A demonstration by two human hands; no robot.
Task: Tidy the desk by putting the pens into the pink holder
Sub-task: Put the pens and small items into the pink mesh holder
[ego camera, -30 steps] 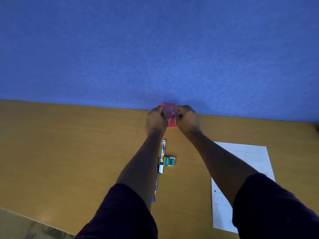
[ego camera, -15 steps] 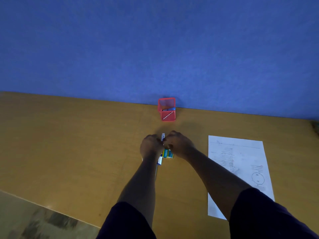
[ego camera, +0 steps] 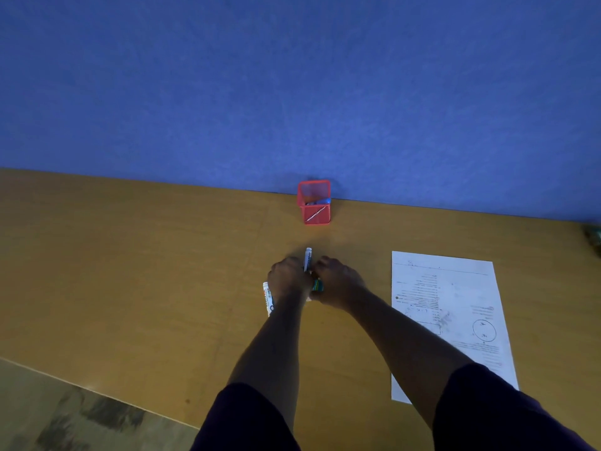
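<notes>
since half a second ago a white marker (ego camera: 268, 299) has swung out to the left of the left hand (ego camera: 288, 277), which grips it, while the right hand (ego camera: 336, 283) curls round a second white marker (ego camera: 307, 259) pointing away. the pink holder (ego camera: 313, 203), square mesh, stands at the desk's (ego camera: 130, 255) back edge, already holding pens.

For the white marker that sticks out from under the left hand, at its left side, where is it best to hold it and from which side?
Grip the white marker with the printed label at the middle of its barrel, coming from above with the left hand, thumb and fingers across its width. It appears to lie flat on the wooden desk, lengthwise away from the person, so its long sides look free.
</notes>
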